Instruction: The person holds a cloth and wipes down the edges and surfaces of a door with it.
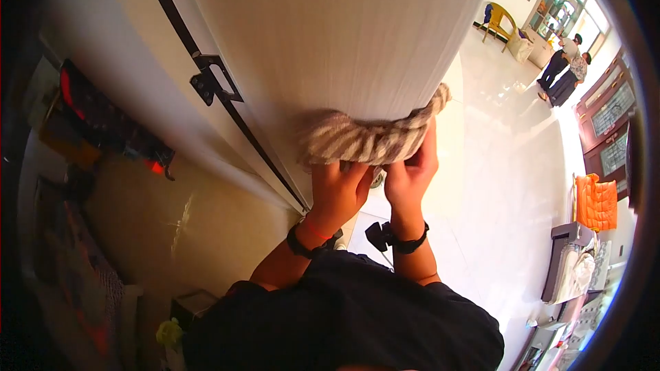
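A striped brown-and-cream cloth [371, 141] lies bunched across the pale door panel [337, 34], its right end folding around the panel's edge. My left hand [338, 192] is closed on the cloth's lower edge, left of the middle. Close beside it, my right hand [414, 175] grips the right part of the cloth, fingers tucked behind the fabric. Between the hands a small round metal part [377, 178] partly shows; I cannot make out what it is. Dark bands circle both wrists.
A black metal latch plate [218, 81] sits on the frame at left. Dark bags [113, 124] hang beyond it. To the right, across the shiny tiled floor [505, 185], are a yellow chair [500, 22], two people [567, 69] and an orange cushion [596, 203].
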Tool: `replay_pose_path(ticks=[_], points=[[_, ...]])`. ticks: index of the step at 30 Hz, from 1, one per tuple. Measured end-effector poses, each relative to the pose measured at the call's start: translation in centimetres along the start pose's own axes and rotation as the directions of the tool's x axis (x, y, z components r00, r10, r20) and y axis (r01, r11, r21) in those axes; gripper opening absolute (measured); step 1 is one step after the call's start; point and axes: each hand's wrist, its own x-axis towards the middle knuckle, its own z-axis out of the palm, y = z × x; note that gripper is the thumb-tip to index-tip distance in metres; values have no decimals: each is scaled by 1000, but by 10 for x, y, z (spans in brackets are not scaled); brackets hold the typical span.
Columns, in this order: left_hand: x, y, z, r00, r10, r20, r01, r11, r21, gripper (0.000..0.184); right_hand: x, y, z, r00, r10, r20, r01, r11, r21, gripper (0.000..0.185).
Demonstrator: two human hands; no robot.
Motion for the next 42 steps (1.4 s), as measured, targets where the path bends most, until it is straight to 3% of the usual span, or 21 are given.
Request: replay_pose_path(ticks=[4, 10, 12, 15, 19, 22, 23, 27, 30, 35, 39, 42], points=[[-4, -4, -3, 1000, 25, 15, -24, 999, -25, 41, -6, 0, 4, 996, 49, -74, -47, 998, 32, 61], [37, -3, -24, 996, 67, -55, -67, 998, -9, 38, 34, -21, 11, 961, -264, -77, 242, 945, -219, 63], [37, -5, -25, 996, 76, -53, -76, 997, 2, 40, 40, -28, 13, 900, -436, 14, 402, 817, -414, 65], [17, -11, -20, 999, 31, -17, -30, 998, 46, 43, 21, -24, 11, 925, -350, 149, 377, 786, -490, 58], [-12, -22, -13, 996, -68, 60, 64, 996, 63, 41, -15, 2, 8, 941, -240, 238, 328, 818, -472, 46], [-4, -19, -19, 999, -30, -13, 30, 999, -27, 37, -12, -2, 5, 933, -231, 276, 346, 790, -507, 47], [5, -15, -23, 999, 3, -49, -5, 999, -32, 33, -4, -2, 9, 916, -319, 242, 399, 788, -470, 55], [29, -10, -24, 991, 21, -132, -30, 997, -66, 36, 21, -22, -2, 874, -337, 351, 476, 742, -473, 51], [32, -9, -17, 985, 27, -172, -34, 999, -37, 37, 18, -24, 0, 887, -331, 323, 456, 742, -492, 53], [-2, -27, 6, 993, 97, -69, -87, 988, 125, 48, -9, 4, 0, 872, -352, 340, 479, 757, -444, 54], [19, -15, -6, 995, 78, -64, -76, 997, 28, 49, 3, 0, -4, 855, -367, 366, 502, 763, -408, 58], [38, -16, -17, 994, 104, -33, -104, 995, 5, 50, 30, -22, 4, 868, -445, 220, 496, 792, -356, 48]])
